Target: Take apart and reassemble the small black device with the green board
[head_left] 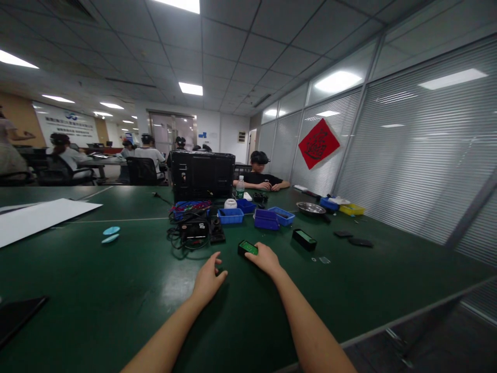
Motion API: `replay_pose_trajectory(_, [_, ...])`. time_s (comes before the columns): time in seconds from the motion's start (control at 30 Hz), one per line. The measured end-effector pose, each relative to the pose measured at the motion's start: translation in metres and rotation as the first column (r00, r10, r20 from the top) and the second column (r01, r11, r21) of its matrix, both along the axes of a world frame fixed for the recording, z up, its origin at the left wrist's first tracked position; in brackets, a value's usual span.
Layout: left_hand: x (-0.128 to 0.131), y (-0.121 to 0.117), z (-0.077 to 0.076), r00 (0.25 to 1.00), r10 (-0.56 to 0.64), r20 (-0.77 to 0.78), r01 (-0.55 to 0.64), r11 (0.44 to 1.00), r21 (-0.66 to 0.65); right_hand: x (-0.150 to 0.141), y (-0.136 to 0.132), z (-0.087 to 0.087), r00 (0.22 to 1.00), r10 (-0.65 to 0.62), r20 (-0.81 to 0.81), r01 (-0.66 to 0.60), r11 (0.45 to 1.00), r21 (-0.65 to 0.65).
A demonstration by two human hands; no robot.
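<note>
My right hand point(266, 257) is closed around the near right end of a small black box with a green circuit board point(247, 247) in its top. To its left, my left hand point(210, 277) hovers over the green table with fingers apart and nothing in them. A second black box with a pale green top point(305, 239) lies to the right of my right hand. Close to that box are a small white ring point(313, 259) and a clear flat piece point(325, 260).
Beyond my hands stand blue bins point(230, 216), a purple-blue bin point(266, 219), a black device with cables point(193, 229) and a metal bowl point(311, 209). A large black cabinet point(202, 175) rises behind them. Across the table point(116, 290) sits a person point(261, 178). Two light-blue pieces point(111, 231) lie left.
</note>
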State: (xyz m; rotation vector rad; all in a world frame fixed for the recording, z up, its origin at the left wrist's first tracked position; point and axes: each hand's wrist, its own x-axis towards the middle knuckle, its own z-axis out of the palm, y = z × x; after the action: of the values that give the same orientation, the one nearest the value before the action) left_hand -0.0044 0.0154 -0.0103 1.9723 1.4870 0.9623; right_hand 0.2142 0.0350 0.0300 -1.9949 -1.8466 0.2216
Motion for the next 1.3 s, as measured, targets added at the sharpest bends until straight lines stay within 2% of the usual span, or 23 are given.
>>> replay_pose_trajectory(0.37, [0.001,0.0,0.001,1.0,0.0,-0.013,0.0,1.0,0.002,-0.032,-0.013,0.003,0.995,0.104,0.008,-0.104,0.986,0.128])
replay_pose_trajectory(0.6, [0.001,0.0,0.002,1.0,0.007,-0.023,-0.007,1.0,-0.008,-0.031,-0.015,-0.001,0.983,0.176,0.057,-0.178,0.983,0.035])
replay_pose_trajectory(0.73, [0.001,-0.002,0.005,0.999,0.001,-0.033,-0.002,1.0,-0.02,-0.027,-0.017,0.003,0.976,0.181,0.118,-0.176,0.983,-0.048])
replay_pose_trajectory(0.8, [0.002,-0.003,0.007,0.999,0.0,-0.032,-0.001,1.0,-0.018,-0.03,-0.018,0.006,0.976,0.164,0.142,-0.159,0.986,-0.048])
replay_pose_trajectory(0.87, [0.002,-0.004,0.007,0.999,-0.007,-0.034,0.007,1.0,-0.008,-0.037,-0.021,0.007,0.975,0.139,0.172,-0.141,0.99,-0.003])
replay_pose_trajectory(0.97, [0.002,-0.003,0.005,0.999,-0.034,-0.036,0.035,0.999,0.017,-0.054,-0.025,0.004,0.954,0.094,0.285,-0.138,0.981,0.138])
replay_pose_trajectory(1.07, [0.001,-0.002,0.004,0.998,-0.056,-0.02,0.057,0.998,0.037,-0.074,-0.031,-0.002,0.9,0.097,0.425,-0.225,0.939,0.262])
replay_pose_trajectory(1.17, [-0.001,0.0,0.003,0.999,-0.044,0.01,0.044,0.998,0.045,-0.092,-0.039,-0.009,0.863,0.151,0.483,-0.325,0.896,0.302])
replay_pose_trajectory(1.3, [-0.003,0.001,0.005,0.999,0.031,-0.033,-0.03,0.999,0.034,-0.103,-0.046,-0.01,0.853,0.196,0.484,-0.375,0.875,0.306])
